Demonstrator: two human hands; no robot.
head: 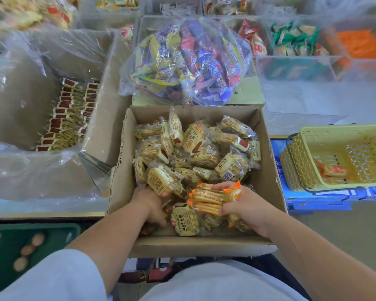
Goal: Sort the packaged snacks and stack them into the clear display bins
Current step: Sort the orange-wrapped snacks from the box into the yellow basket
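Orange-trimmed clear cracker packets [207, 199] are clutched in the right hand [248, 206], fingers curled round them, inside the brown cardboard box [267, 170]. Left hand [150, 203] reaches among cream-labelled snack packets [193, 142] there, fingers buried, grip unclear.

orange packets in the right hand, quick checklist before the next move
1. Right hand grips the orange packets: ok.
2. Left hand holds a packet: cannot tell, its fingers are buried among the beige packets.
3. Green basket has room: ok, mostly bare, with a lone orange packet inside.
4. No orange packets left in the cardboard box: cannot tell, the pile hides the lower layers.
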